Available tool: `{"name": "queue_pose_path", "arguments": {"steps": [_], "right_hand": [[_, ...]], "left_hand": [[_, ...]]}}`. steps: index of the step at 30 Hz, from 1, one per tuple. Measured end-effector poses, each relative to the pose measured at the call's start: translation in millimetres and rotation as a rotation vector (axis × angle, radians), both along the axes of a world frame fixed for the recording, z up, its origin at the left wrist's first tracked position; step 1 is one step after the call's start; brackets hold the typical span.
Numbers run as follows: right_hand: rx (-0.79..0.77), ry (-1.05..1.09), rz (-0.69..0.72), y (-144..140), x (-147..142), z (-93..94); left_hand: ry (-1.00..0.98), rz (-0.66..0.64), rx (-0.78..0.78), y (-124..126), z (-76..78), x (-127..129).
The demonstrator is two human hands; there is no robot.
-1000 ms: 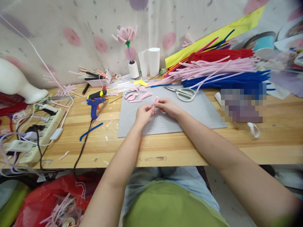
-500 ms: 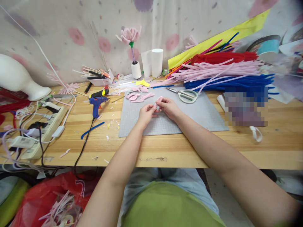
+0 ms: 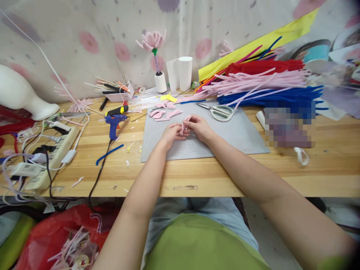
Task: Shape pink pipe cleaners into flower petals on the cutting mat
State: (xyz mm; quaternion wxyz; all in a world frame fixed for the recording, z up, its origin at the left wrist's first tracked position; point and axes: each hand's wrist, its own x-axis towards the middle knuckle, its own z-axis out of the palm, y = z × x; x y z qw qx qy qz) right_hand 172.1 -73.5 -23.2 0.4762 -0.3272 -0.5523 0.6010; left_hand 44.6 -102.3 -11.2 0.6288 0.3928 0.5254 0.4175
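— Wooden table (image 3: 197, 180) under a grey cutting mat (image 3: 239, 135): what lies around?
— Scissors (image 3: 221, 111), pink petals (image 3: 164, 113), a blue glue gun (image 3: 114, 122), pipe cleaner stacks (image 3: 267, 86).
— Containers?
— A white spool (image 3: 160, 81) holds a pink flower (image 3: 151, 39).
— The hands?
— Left hand (image 3: 171, 134) and right hand (image 3: 199, 126) both pinch a pink pipe-cleaner piece (image 3: 185, 120) above the mat.

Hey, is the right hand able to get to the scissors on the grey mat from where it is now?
Probably yes. The scissors lie uncovered on the mat just beyond the right hand, nothing between. But both hands pinch a pink petal piece, so the right must let go first.
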Motion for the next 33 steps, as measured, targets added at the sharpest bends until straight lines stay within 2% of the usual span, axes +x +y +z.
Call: {"name": "queue_pose_path", "arguments": {"steps": [4, 12, 24, 28, 33], "right_hand": [[0.008, 0.051, 0.043, -2.0, -0.8, 2.1], [-0.006, 0.102, 0.059, -1.1, -5.9, -2.1], [-0.005, 0.076, 0.003, -1.2, -6.9, 3.0], [-0.019, 0.057, -0.023, 2.2, -2.6, 2.1], [0.0, 0.006, -0.007, 4.0, 2.7, 0.4]], "left_hand": [[-0.069, -0.097, -0.009, 0.7, 2.2, -5.1], [-0.187, -0.163, 0.002, 3.7, 1.5, -14.5], [-0.145, -0.087, 0.036, 1.2, 2.8, -7.0], [-0.119, -0.048, 0.05, -0.1, -1.2, -6.8], [-0.056, -0.086, 0.104, -0.9, -7.4, -9.6]]}}
